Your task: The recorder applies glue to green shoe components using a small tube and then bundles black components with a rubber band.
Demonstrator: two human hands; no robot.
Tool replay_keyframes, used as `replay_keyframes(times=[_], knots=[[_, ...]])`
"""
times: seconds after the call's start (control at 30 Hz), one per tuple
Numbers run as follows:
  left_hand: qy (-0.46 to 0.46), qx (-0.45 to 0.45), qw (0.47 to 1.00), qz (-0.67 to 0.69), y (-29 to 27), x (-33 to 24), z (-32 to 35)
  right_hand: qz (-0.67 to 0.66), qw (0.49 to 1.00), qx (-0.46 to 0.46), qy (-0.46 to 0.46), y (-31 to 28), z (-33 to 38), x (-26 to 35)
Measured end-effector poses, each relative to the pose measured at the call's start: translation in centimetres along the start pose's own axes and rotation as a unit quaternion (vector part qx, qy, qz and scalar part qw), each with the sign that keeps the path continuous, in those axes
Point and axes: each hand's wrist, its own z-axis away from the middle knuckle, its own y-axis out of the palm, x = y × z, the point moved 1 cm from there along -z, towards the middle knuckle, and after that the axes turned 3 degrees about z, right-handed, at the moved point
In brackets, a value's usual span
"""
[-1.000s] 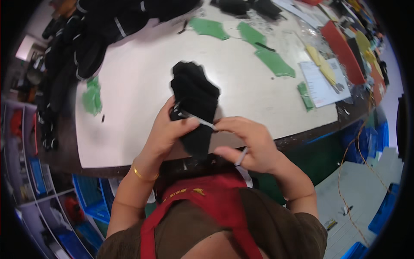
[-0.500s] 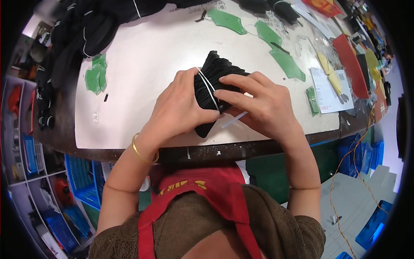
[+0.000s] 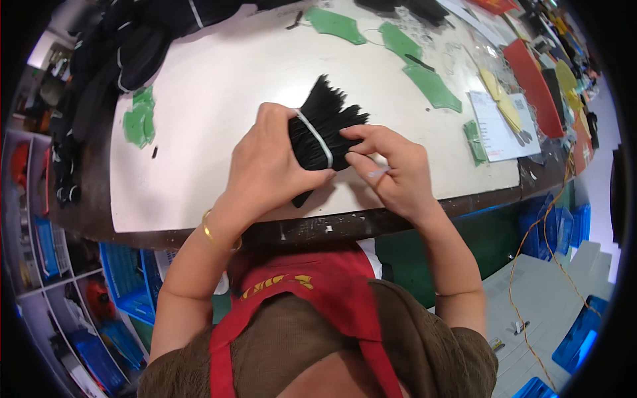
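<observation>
A bundle of thin black pieces, apparently fabric, fans out at its far end above the white board. A white band runs around it, and my left hand is closed on its left side, the thumb across the near edge. On the right side, my right hand has its fingertips at the edge of the bundle, bent towards the thumb. A thin whitish stick lies within that hand; its full length is hidden by the fingers.
Green templates lie at the far right, more green pieces at the left. Black bundles crowd the far left. Yellow-handled scissors rest on a printed sheet near a red box. The table's dark edge runs in front of me.
The white band, two strands before, now appears as one wider strap. My right hand has shifted slightly left, and the stick sits more inside its fingers. The bundle's far end looks more fanned.
</observation>
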Motion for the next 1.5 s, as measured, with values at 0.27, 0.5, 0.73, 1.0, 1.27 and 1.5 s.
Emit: replay_keyframes(times=[0.27, 0.5, 0.73, 1.0, 1.27, 1.5], knots=[[0.075, -0.047, 0.996, -0.025, 0.6, 0.1, 1.0, -0.18, 0.981, -0.071, 0.01, -7.6, 3.7, 8.6], [0.086, -0.031, 0.995, -0.034, 0.4, 0.4, 1.3, -0.477, 0.812, 0.114, -0.316, -8.1, -0.1, 11.9], [0.071, -0.011, 0.997, -0.023, 0.2, 0.1, 1.4, -0.52, 0.807, -0.01, -0.279, -7.2, -0.5, 12.4], [0.087, 0.036, 0.996, 0.002, -0.2, 1.0, 2.1, 0.17, 0.983, -0.068, -0.031, -11.0, -1.3, 6.6], [-0.111, 0.062, 0.927, 0.352, -2.3, 1.4, 4.4, 0.405, 0.811, 0.196, 0.375, -12.7, -8.5, -10.6], [-0.259, 0.078, 0.735, 0.621, -2.7, 4.0, 5.7, 0.44, 0.884, 0.052, 0.151, -11.9, -6.4, -7.7]])
